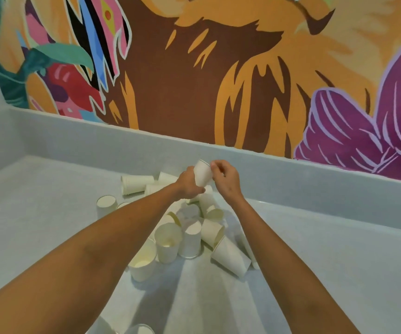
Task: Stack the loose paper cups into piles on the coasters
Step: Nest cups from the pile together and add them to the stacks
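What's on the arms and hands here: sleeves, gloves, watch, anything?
Nothing visible. Both forearms are bare to the frame edge, with no sleeve cuffs in view. The left hand and right hand wear no gloves; no watch, bracelet or ring can be made out.

A pale grey counter (339, 273) fills the lower part of the view. Its raised grey back ledge (122, 143) runs along the counter's far edge. Directly above the ledge, a painted mural (194, 80) covers the wall in brown, orange, purple, teal and pink shapes.
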Demonstrator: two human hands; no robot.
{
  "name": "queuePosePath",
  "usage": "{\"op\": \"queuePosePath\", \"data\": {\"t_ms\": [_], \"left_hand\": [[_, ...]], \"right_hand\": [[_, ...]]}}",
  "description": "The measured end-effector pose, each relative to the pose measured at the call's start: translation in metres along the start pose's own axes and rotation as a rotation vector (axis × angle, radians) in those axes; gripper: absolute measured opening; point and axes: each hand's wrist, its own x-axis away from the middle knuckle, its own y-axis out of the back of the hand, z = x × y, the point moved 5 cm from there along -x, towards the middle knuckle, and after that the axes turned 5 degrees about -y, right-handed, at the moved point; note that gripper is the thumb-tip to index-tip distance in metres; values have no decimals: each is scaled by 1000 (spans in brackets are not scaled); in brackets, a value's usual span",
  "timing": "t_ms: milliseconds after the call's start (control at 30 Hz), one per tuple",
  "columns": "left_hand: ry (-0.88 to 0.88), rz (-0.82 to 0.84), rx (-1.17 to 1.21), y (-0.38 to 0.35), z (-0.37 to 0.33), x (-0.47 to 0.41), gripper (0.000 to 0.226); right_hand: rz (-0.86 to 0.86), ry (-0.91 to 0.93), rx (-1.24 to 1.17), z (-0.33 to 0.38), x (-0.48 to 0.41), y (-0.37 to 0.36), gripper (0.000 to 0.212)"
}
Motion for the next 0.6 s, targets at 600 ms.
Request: {"op": "queuePosePath", "data": {"t_ms": [600], "left_hand": [[-46,49,-12,0,22,13,70]], "right_hand": [[362,-565,623,-113,27,-7,90]]}}
